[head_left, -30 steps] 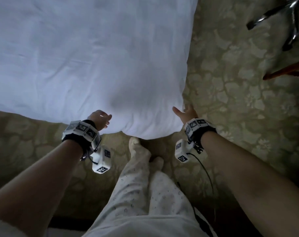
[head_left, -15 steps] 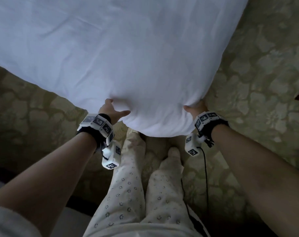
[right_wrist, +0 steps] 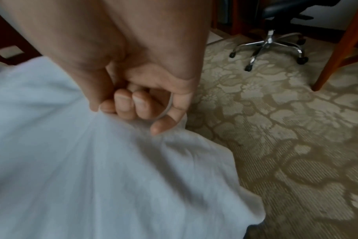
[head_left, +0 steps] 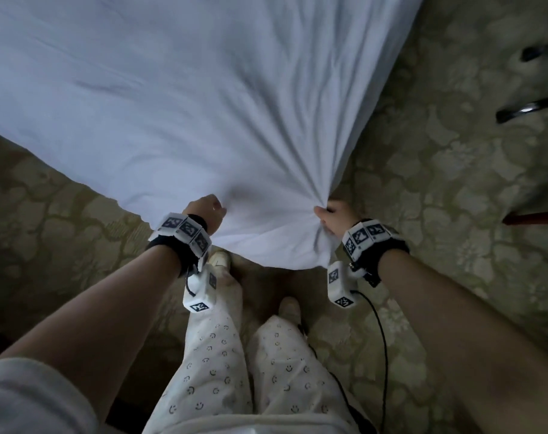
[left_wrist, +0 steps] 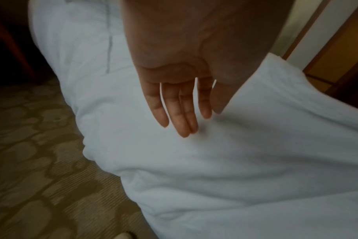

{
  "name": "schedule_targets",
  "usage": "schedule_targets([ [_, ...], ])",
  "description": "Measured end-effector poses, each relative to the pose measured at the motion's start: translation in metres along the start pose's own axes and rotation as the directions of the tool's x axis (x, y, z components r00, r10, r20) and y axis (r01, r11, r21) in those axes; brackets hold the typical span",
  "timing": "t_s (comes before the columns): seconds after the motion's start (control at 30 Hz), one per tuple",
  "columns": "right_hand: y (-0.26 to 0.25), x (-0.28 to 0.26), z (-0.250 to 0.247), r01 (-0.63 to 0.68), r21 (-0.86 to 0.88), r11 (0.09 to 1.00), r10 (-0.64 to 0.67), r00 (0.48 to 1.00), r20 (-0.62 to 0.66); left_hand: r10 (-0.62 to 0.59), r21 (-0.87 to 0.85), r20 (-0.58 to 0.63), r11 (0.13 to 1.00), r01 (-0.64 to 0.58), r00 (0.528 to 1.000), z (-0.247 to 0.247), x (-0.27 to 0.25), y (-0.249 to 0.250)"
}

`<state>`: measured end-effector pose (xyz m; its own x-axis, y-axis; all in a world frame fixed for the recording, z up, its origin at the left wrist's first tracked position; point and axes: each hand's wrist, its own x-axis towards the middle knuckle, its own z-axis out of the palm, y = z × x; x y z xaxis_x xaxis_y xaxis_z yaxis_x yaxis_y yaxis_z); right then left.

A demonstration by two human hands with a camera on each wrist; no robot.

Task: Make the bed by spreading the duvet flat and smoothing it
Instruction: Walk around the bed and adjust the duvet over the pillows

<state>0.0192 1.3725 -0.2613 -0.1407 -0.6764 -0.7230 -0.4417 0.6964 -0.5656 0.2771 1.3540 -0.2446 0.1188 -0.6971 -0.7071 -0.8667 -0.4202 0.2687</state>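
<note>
Patterned carpet (head_left: 438, 183) surrounds the white duvet (head_left: 172, 104); right hand (right_wrist: 145, 100) bunches its corner, while the left wrist view shows left hand (left_wrist: 180, 97) flat, fingers straight

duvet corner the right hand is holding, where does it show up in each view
Head: the duvet corner is low and right of centre, bunched in the right hand.
Left wrist: not in it; only flat duvet under the straight fingers of the left hand.
Right wrist: centre, gathered below the curled fingers.
Shared landmark: the patterned carpet, in all three.
</note>
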Motion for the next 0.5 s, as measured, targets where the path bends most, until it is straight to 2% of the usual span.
schedule_targets([
  [0.1, -0.013, -0.032, -0.021, 0.074, 0.019, 0.997, -0.074, 0.997, 0.016, -0.016, -0.055, -0.011, 0.998, 0.016, 1.0, -0.003, -0.033, 0.02],
  [0.27, -0.036, -0.07, -0.047, 0.158, -0.068, 0.985, -0.158, 0.987, 0.007, 0.04, -0.018, -0.033, 0.999, -0.041, 0.999, -0.016, -0.077, 0.05],
  [0.4, -0.033, -0.094, -0.051, 0.078, -0.2, 0.977, -0.06, 0.993, 0.097, 0.075, -0.06, -0.061, 0.995, -0.078, 0.995, -0.037, -0.096, 0.06],
  [0.5, -0.034, -0.106, -0.07, 0.059, -0.201, 0.978, -0.062, 0.998, -0.009, 0.092, -0.084, -0.09, 0.991, -0.099, 0.992, -0.064, -0.099, 0.066],
])
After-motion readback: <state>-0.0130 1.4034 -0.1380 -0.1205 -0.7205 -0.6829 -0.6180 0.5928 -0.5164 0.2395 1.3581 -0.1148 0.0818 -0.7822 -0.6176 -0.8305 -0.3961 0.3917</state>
